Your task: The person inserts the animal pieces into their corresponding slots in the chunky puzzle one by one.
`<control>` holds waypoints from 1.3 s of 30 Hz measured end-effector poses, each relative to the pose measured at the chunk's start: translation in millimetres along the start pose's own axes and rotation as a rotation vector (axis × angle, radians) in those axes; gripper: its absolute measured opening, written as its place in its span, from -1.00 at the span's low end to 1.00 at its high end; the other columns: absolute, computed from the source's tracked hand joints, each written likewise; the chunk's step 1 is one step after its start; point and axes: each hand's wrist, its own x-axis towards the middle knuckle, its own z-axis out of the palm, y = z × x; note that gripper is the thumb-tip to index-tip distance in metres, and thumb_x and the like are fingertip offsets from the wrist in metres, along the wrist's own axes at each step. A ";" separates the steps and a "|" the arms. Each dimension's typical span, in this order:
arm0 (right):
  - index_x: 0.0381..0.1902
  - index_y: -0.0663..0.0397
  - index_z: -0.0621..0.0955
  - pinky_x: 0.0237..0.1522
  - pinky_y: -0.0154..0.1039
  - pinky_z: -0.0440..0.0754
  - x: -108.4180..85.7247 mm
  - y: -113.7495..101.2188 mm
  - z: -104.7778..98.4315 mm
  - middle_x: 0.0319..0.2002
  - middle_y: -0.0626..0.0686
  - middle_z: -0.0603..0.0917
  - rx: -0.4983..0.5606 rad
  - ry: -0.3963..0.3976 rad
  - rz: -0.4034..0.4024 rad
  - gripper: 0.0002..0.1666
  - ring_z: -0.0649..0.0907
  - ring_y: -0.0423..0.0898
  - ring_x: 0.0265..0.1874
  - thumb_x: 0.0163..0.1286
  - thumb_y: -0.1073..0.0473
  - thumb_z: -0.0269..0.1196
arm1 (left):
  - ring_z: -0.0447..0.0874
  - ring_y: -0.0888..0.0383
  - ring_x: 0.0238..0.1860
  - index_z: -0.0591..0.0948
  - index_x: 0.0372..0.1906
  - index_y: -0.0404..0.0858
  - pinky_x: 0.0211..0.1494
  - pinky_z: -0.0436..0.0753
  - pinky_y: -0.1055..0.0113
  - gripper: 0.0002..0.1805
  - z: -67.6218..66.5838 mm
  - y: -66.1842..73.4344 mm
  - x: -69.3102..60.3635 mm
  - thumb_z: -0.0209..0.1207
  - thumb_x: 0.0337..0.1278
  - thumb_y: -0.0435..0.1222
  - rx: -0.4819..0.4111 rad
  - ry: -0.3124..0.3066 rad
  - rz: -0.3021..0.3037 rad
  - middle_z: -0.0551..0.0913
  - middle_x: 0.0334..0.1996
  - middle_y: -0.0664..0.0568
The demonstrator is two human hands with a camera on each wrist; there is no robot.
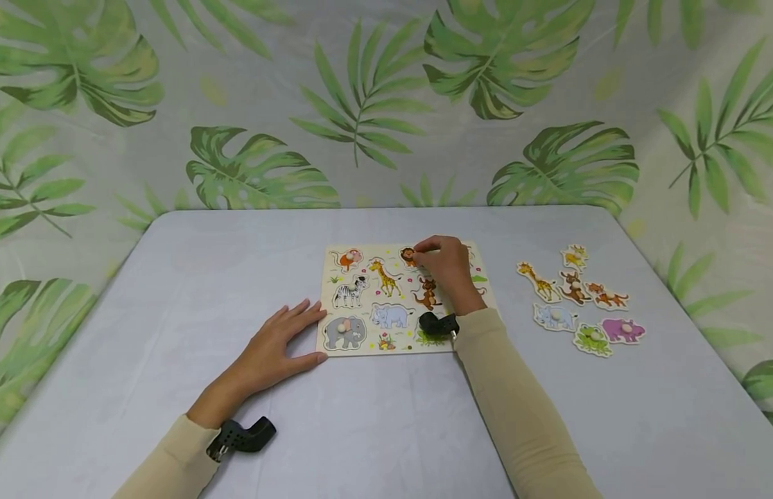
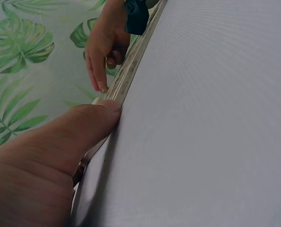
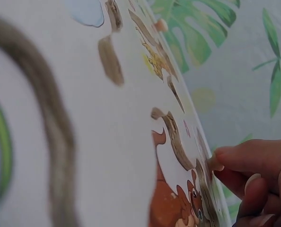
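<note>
A wooden animal puzzle board (image 1: 398,298) lies flat on the table. At its top edge my right hand (image 1: 447,267) pinches the small knob (image 3: 216,165) of the lion piece (image 1: 407,256), which is partly covered by the fingers. My left hand (image 1: 270,353) rests on the table with fairly straight fingers, its fingertips and thumb touching the board's left edge. Knobbed monkey (image 1: 348,259), zebra (image 1: 350,292) and elephant (image 1: 344,333) pieces sit in the board. The printed giraffe (image 1: 385,276), kangaroo (image 1: 427,294) and rhino (image 1: 391,316) spots show no knobs. My right arm hides the board's right part.
Loose pieces lie right of the board: giraffe (image 1: 539,282), yellow animal (image 1: 575,257), kangaroo (image 1: 573,287), tiger (image 1: 607,296), rhino (image 1: 554,317), frog (image 1: 592,340) and hippo (image 1: 623,330). A leaf-patterned cloth (image 1: 374,104) hangs behind the white-covered table (image 1: 236,256).
</note>
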 end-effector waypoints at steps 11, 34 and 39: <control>-0.16 0.03 0.71 -0.10 -0.01 0.60 -1.9 -1.5 -4.6 -0.14 0.03 0.70 0.020 -0.009 -0.019 -0.80 0.61 0.03 -0.16 0.29 0.12 0.33 | 0.07 -0.02 0.48 0.39 0.38 -0.08 0.51 -0.02 -0.05 -0.20 -0.3 0.1 0.6 0.31 0.03 0.13 0.005 -0.011 0.001 0.29 0.42 0.07; 0.00 0.11 0.67 -0.32 -0.15 0.64 3.6 -7.5 -37.8 -0.11 0.09 0.68 0.064 0.006 -0.039 -0.68 0.69 0.08 -0.26 0.36 0.09 0.26 | 0.09 -0.03 0.47 0.41 0.37 -0.11 0.52 -0.02 -0.03 -0.20 1.5 -0.5 2.2 0.32 0.02 0.11 0.007 -0.006 0.021 0.31 0.41 0.04; 0.05 0.13 0.64 -0.24 -0.06 0.65 4.8 -4.9 -53.4 -0.08 0.14 0.67 0.096 -0.011 -0.060 -0.62 0.69 0.17 -0.22 0.36 0.07 0.27 | 0.11 -0.04 0.46 0.41 0.37 -0.12 0.51 0.00 -0.04 -0.20 0.8 -0.4 1.7 0.34 0.01 0.09 0.021 0.005 0.025 0.32 0.40 0.02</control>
